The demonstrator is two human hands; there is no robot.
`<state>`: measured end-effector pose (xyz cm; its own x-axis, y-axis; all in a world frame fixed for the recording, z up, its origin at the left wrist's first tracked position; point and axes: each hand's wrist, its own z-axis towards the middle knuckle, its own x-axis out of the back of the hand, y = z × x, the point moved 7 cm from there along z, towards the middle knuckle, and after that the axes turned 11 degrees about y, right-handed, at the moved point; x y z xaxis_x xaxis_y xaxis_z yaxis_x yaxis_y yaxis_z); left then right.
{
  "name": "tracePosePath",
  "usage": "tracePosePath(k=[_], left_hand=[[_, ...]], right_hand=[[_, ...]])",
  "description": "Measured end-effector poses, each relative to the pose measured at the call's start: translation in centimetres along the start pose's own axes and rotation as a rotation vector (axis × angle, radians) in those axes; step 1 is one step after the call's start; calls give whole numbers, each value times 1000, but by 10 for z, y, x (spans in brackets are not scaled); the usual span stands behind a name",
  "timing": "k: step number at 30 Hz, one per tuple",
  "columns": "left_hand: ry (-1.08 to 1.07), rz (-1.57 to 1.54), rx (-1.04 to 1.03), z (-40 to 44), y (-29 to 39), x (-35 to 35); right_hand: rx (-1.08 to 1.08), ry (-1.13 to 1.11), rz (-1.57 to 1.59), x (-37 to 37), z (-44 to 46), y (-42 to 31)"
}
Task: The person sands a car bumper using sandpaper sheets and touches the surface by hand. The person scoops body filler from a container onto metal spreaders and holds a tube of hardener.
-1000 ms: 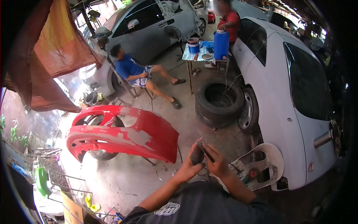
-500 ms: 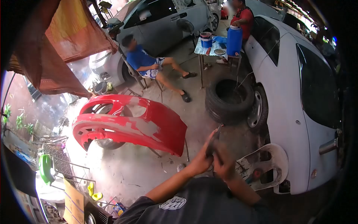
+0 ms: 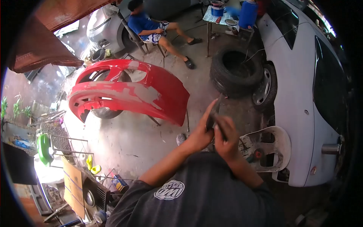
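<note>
My left hand [image 3: 200, 135] is raised in front of my chest, closed around a thin dark tool [image 3: 214, 113] with a narrow grey tip pointing away from me. Its exact kind is too blurred to tell. Close against it, my right hand [image 3: 227, 139] has its fingers curled at the near part of the same dark thing; its grip is partly smeared. Ahead and to the left stands a red car bumper [image 3: 172, 94] with grey filler patches. Neither hand touches the bumper.
Stacked tires [image 3: 230, 81] stand ahead, beside a grey car [image 3: 289, 102]. A white plastic chair [image 3: 283, 151] is at my right. A seated person [image 3: 141, 24] is beyond the bumper, near a table [image 3: 211, 17] with a blue container [image 3: 247, 15]. Yellow slippers [image 3: 94, 169] and a cardboard sheet [image 3: 73, 185] lie left.
The view has tilted down, so the bumper, tires and table sit higher in the picture. My hands stay together at the dark tool. The person in red has mostly left the view.
</note>
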<state>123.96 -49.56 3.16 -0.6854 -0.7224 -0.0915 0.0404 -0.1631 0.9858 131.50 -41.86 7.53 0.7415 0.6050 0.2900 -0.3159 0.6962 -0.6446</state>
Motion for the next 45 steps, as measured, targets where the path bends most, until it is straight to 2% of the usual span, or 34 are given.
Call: tracePosePath(k=[1, 4, 5, 7, 9, 10, 11, 13, 15, 18, 19, 22, 25, 27, 28, 30, 32, 33, 36, 37, 40, 41, 43, 44, 45], left_hand=[[20, 42, -106, -3, 0, -1], [-61, 168, -75, -14, 14, -18], [6, 44, -58, -12, -11, -9], [31, -83, 82, 2, -10, 2], [0, -150, 117, 3, -4, 4], [-8, -59, 44, 2, 1, -1], [-16, 36, -24, -4, 4, -8], [0, 184, -92, -9, 12, -12], [-168, 498, -310, 9, -23, 5], [-71, 238, -112, 10, -7, 0], [-31, 236, -99, 6, -9, -7], [-34, 111, -49, 3, -13, -11], [-36, 34, -24, 6, -25, -5], [-39, 5, 28, 6, -31, -5], [-26, 21, -18, 3, -26, -7], [-8, 64, -110, -4, -9, -10], [20, 79, -98, -2, -8, -1], [45, 71, -103, 2, -12, 8], [43, 75, -25, 2, -12, 13], [32, 84, 8, 3, -11, 11], [-5, 204, -125, -1, 3, -5], [23, 105, -48, 1, 0, -2], [51, 145, -107, 11, 0, 9], [54, 164, -141, 18, -2, 12], [25, 135, -63, 19, -16, 8]], right_hand=[[-4, 53, -64, 2, 8, 14], [-266, 22, -125, 4, 15, 51], [-172, -21, -76, 0, 13, 37], [5, -116, 16, -4, 4, -11], [-11, -7, -38, -2, 3, 22], [-10, 49, -64, 1, 12, 35], [-270, 71, -21, 6, 17, 57], [-91, 13, -47, 9, 14, 45], [138, -132, -2, 6, 0, 10], [194, -83, -89, 6, -4, 17], [84, -56, -51, 9, 11, 35], [-23, -79, -165, 17, 10, 43], [257, -320, 5, 2, -2, -23], [203, -207, -161, 6, -7, 23], [175, -151, -244, 9, -6, 38], [105, -163, -209, 9, -5, 46], [29, -166, -177, 12, -2, 47], [170, -298, -84, 3, -2, 12], [201, -265, -30, -6, -4, 8], [75, -211, -55, -6, 2, 31], [-292, -152, -95, 2, 14, 62], [-155, -195, -54, 1, 13, 43], [122, -258, 10, 1, -1, -4], [77, -199, 4, 3, 4, 4], [29, -139, -3, 3, 6, 17]])
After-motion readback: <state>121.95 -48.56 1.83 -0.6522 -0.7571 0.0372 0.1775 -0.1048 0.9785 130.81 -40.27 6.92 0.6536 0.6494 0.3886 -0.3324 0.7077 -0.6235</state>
